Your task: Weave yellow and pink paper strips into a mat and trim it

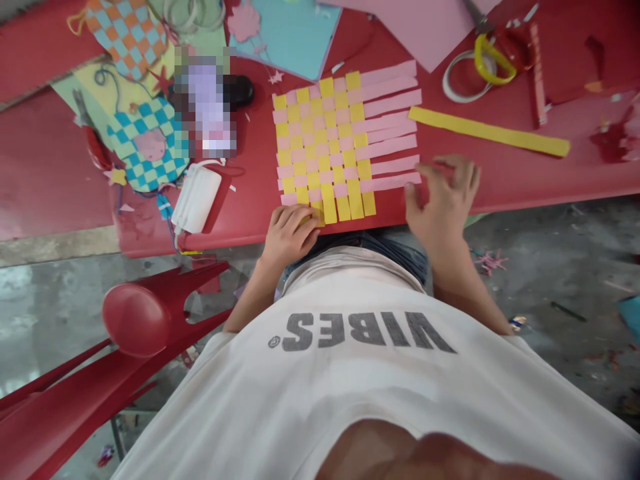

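A woven paper mat (pixel 325 143) of yellow and pink strips lies on the red table (pixel 500 180), with loose pink strip ends (pixel 393 127) running out to its right. My left hand (pixel 289 233) is curled at the mat's near left corner, fingers pinching a yellow strip end. Beside the lowest pink strip ends, my right hand (pixel 443 200) rests on the table edge with fingers bent and spread, touching their tips. A loose yellow strip (pixel 487 131) lies to the right of the mat.
Two other checkered weavings (pixel 145 143) and a white pouch (pixel 197 198) lie at the left. Pink and blue sheets (pixel 290 30) sit at the back, tape rolls (pixel 477 67) at the back right. A red chair (pixel 130 320) stands at lower left above a littered concrete floor.
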`<state>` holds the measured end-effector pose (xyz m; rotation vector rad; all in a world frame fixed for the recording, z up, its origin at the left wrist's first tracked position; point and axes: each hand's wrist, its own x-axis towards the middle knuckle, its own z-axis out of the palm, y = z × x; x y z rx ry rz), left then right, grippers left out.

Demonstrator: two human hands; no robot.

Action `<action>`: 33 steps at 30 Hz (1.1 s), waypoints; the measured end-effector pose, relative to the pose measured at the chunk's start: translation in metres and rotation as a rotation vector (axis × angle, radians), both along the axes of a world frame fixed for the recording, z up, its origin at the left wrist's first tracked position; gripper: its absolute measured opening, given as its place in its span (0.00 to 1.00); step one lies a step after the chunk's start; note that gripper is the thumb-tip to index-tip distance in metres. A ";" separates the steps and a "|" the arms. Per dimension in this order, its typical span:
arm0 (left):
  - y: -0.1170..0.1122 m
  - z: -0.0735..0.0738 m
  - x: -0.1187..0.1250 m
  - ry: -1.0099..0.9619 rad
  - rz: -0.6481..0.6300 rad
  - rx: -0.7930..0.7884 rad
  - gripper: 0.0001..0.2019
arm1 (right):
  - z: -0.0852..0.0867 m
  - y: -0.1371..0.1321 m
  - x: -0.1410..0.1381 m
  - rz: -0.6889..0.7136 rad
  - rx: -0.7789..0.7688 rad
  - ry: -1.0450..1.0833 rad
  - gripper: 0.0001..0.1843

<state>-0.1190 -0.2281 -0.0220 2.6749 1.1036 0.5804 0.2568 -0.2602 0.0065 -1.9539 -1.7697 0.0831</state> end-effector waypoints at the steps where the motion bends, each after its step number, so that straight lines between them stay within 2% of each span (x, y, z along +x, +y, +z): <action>1: -0.001 0.000 0.001 -0.006 -0.006 0.017 0.13 | 0.000 -0.004 -0.008 0.030 -0.010 -0.016 0.22; 4: -0.006 -0.001 0.007 -0.014 -0.032 0.015 0.18 | -0.005 -0.014 -0.031 0.215 -0.090 0.013 0.25; 6: -0.009 -0.001 0.012 0.012 -0.041 -0.017 0.22 | -0.010 -0.017 -0.040 0.278 -0.140 0.029 0.28; 11: -0.012 -0.005 0.020 0.060 -0.061 -0.007 0.27 | -0.016 -0.018 -0.046 0.283 -0.148 0.017 0.34; 15: -0.010 -0.006 0.021 0.045 -0.055 -0.088 0.26 | -0.012 -0.015 -0.046 0.280 -0.164 -0.003 0.36; 20: -0.009 -0.005 0.022 0.044 -0.058 -0.072 0.25 | -0.010 -0.012 -0.048 0.263 -0.161 0.002 0.34; 24: -0.013 -0.003 0.019 -0.006 -0.072 -0.028 0.25 | -0.014 -0.014 -0.051 0.218 -0.114 0.024 0.28; 26: -0.016 -0.002 0.014 -0.088 0.015 -0.038 0.21 | -0.017 -0.014 -0.052 0.179 -0.108 0.036 0.25; 29: -0.015 -0.001 0.005 -0.209 0.296 0.006 0.13 | -0.020 -0.011 -0.052 0.121 -0.115 0.036 0.20; 31: -0.010 -0.002 -0.001 -0.219 0.456 0.065 0.12 | -0.022 -0.008 -0.052 0.090 -0.116 0.021 0.18; 33: -0.004 -0.003 -0.007 -0.186 0.534 0.100 0.12 | -0.024 -0.005 -0.051 0.068 -0.115 0.004 0.16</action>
